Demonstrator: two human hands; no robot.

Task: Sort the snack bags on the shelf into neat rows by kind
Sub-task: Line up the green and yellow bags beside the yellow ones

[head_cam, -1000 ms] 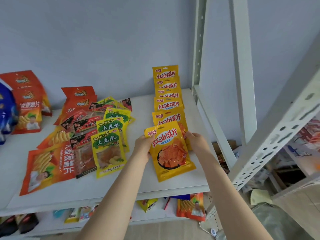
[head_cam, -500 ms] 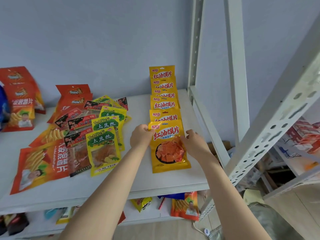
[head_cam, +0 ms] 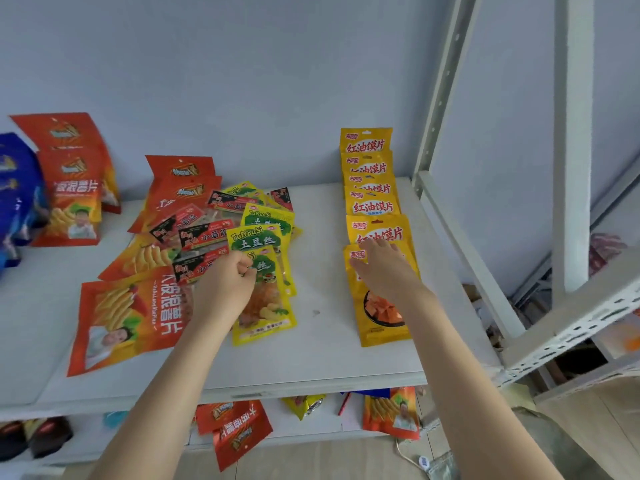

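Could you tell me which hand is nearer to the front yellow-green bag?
Left. The left hand pinches the front yellow-green bag at its top; the right hand lies flat off to its right, on the front orange-yellow bag.

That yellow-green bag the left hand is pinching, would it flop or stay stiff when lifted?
Probably floppy: the yellow-green bag is a thin flat pouch, and the left hand pinches only its top edge, so it should dangle. Likely light, since it lies nearly flat on the shelf. Its glossy film may slide easily.

Pale blue wall [head_cam: 242,81] behind; white cable [head_cam: 423,462] on the wooden floor [head_cam: 311,460] below.
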